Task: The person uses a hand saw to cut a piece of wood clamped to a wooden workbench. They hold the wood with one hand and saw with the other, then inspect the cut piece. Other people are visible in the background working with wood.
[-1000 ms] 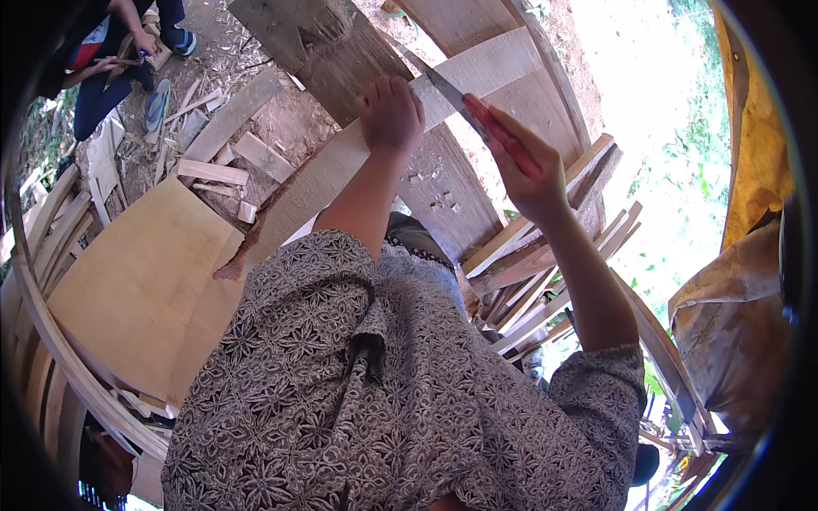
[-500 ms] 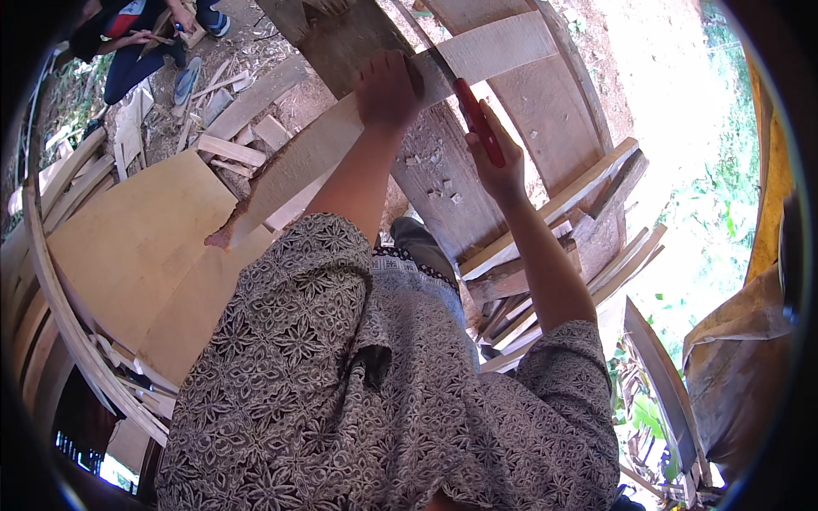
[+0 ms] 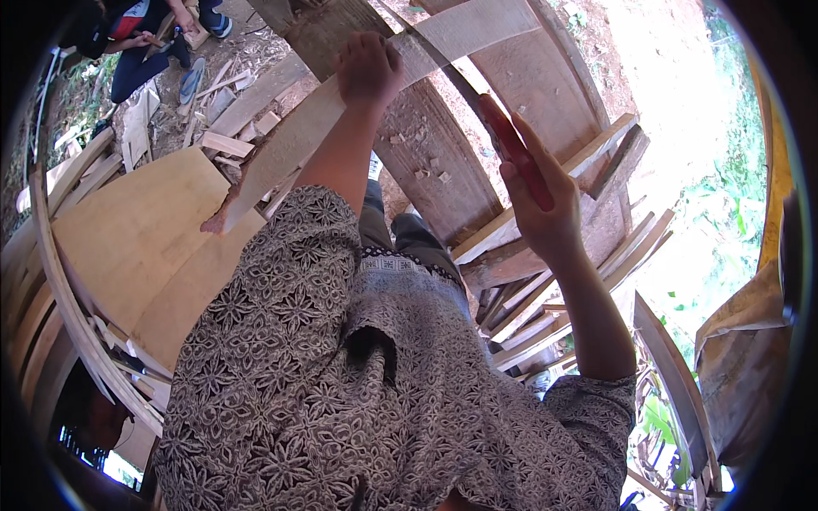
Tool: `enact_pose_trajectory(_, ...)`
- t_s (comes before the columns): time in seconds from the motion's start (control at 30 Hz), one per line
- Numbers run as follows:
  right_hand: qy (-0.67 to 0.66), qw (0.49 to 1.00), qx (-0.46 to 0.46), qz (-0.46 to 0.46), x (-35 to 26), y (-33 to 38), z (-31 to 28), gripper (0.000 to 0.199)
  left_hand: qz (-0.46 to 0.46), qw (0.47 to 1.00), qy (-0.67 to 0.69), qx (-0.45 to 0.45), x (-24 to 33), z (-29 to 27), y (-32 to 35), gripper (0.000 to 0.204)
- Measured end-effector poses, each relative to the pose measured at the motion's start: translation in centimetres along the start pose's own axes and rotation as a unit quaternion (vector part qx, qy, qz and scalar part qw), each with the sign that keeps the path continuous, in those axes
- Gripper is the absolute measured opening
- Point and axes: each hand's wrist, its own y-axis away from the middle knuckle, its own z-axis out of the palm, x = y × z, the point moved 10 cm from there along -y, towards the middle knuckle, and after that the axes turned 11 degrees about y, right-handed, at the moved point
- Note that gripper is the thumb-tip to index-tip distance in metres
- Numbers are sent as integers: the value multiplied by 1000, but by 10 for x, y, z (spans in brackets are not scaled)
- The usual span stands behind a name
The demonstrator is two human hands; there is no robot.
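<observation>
My right hand [image 3: 552, 213] is wrapped round the red handle of a handsaw [image 3: 520, 157]. The saw's dark blade slants up and left to the edge of a long pale board [image 3: 481, 34]. On that board, just left of the blade, my left hand [image 3: 369, 75] presses down with its fingers curled over the far edge. Beneath the pale board lies a wider weathered plank [image 3: 434, 162], scattered with wood chips. My left hand hides part of the board.
A co-worker [image 3: 141, 51] crouches at the far left, near a sandal [image 3: 192, 83] and scrap wood. A large plywood sheet [image 3: 136, 247] lies on my left. Several narrow strips [image 3: 635, 251] are heaped at right, with a tarp [image 3: 750, 358] beyond.
My right hand has drawn the saw back toward me and to the right, so more blade shows. The left hand stays on the board, with the view slightly shifted.
</observation>
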Motion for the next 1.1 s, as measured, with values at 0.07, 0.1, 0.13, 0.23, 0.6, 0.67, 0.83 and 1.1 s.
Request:
enact_pose_trajectory(0.07,12,999,15,-40,-26,-16,-10,51,-4,1000,-14,-22,-5,5,0,26)
enact_pose_trajectory(0.1,19,998,24,-59,-38,-26,-11,50,4,999,-17,-29,-1,8,-1,26)
enact_pose_trajectory(0.13,-20,998,22,-54,-44,-37,-8,47,10,999,-25,-36,-1,9,0,27)
enact_pose_trajectory(0.23,-38,997,10,-71,-33,-83,33,43,10,998,-37,-54,4,6,2,26)
enact_pose_trajectory(0.6,-14,993,90,-79,30,-120,83,47,-16,999,-8,-33,7,-6,0,25)
enact_pose_trajectory(0.67,-78,985,107,-114,50,-101,94,50,-22,999,-22,-32,8,-1,-1,27)
enact_pose_trajectory(0.83,-48,996,73,-35,93,-78,106,56,10,999,-49,-16,2,8,4,25)
enact_pose_trajectory(1.1,-70,996,44,-39,49,6,25,50,10,1000,-8,21,-3,6,1,23)
